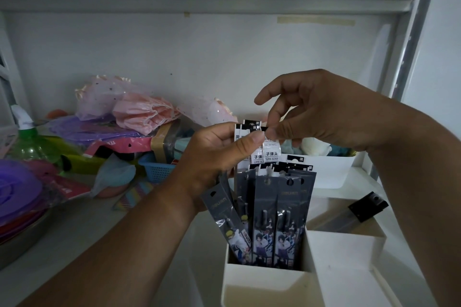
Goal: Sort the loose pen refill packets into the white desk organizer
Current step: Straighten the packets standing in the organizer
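Note:
A white desk organizer (264, 281) stands on the shelf at the lower centre. Several dark refill packets (272, 219) with cartoon figures stand upright in its rear-left compartment. My left hand (214, 154) grips a small bunch of white-topped refill packets (270, 151) above that compartment, thumb pressed on their tops. My right hand (311, 112) pinches the top edge of the front packet in that bunch with thumb and forefinger. One dark packet (366, 205) lies slanted in the organizer's right rear compartment.
A white bin (334, 169) with soft items sits behind the organizer. To the left lie pink and purple fabric bags (124, 104), a blue basket (157, 169), a green bottle (30, 142) and purple lids (17, 187). A metal shelf frame runs overhead and at the right.

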